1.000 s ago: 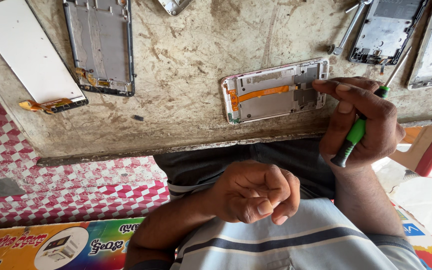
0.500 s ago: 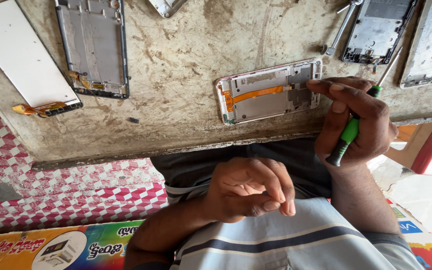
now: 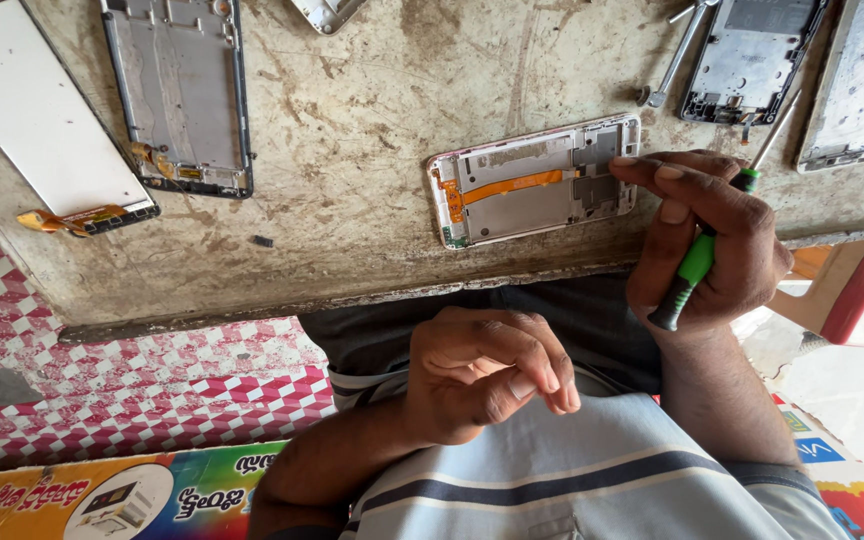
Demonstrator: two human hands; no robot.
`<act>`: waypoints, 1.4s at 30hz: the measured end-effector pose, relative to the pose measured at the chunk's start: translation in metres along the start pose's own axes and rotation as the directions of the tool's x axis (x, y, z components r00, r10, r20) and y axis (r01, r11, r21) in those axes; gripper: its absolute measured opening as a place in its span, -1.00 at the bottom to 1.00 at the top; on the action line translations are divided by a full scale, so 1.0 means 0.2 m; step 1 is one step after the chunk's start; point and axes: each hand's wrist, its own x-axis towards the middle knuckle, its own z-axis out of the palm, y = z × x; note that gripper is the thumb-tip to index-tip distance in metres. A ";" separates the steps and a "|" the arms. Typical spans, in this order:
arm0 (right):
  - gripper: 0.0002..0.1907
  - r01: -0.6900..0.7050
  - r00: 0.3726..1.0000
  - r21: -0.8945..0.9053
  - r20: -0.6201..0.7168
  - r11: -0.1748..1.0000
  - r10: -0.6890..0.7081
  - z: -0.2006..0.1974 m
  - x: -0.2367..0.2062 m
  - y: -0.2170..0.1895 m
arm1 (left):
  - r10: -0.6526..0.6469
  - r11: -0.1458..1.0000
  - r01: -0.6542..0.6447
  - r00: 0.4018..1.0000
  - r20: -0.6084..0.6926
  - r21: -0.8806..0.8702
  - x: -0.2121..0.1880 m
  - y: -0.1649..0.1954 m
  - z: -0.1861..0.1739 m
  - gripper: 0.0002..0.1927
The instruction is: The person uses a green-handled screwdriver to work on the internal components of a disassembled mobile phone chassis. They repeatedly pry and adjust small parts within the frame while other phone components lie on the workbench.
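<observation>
At the near edge of the tabletop (image 3: 352,180), an opened phone frame (image 3: 537,190) with an orange ribbon cable (image 3: 512,187) across its back is lain flat, and its end toward the right hand (image 3: 717,245) is touched by that hand's fingertips (image 3: 642,165). A green-handled screwdriver (image 3: 697,260) is kept in the grip of the right hand, clamped between palm and curled fingers, its shaft pointing away past the knuckles rather than at the frame. Since the earlier pictures the right hand's place on the frame is little changed; only slight shifts are seen, so the work at that end of the frame is judged to be continuing by finger, not by tool. The left hand (image 3: 492,370) is held below the tabletop edge, over a striped shirt (image 3: 572,480), its fingers loosely curled inward; whether something small is pinched there cannot be told. Beyond the right hand's grip, a metal tool (image 3: 677,55) and another stripped phone body (image 3: 752,55) are seen. Far off on the left-hand side lie a larger bare frame (image 3: 182,90) and a white screen panel (image 3: 37,115) with a trailing cable.
</observation>
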 end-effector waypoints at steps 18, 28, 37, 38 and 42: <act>-0.91 0.017 1.000 -0.024 -0.002 1.000 -0.017 -0.01 0.01 0.00 | -0.137 0.945 0.125 0.991 0.016 0.302 -0.17 0.00 -0.09 -0.54; -0.94 0.023 0.999 -0.054 0.026 0.998 -0.022 -0.02 0.02 -0.03 | -0.305 0.923 0.221 0.918 -0.254 -0.314 -0.32 -0.15 -0.18 -0.36; -0.92 0.037 0.999 0.002 -0.017 0.999 -0.036 0.00 -0.01 0.02 | -0.198 0.838 0.072 0.964 -0.179 -0.540 -0.27 -0.17 -0.11 -0.33; -0.86 0.037 0.999 0.009 -0.026 0.999 -0.037 0.00 -0.02 0.04 | -0.195 0.825 0.072 0.967 -0.163 -0.560 -0.27 -0.17 -0.10 -0.28; -0.50 -0.498 0.786 0.748 0.176 0.438 0.593 0.02 -0.09 0.10 | -0.172 0.770 0.079 0.981 -0.086 -0.633 -0.27 -0.21 -0.07 -0.10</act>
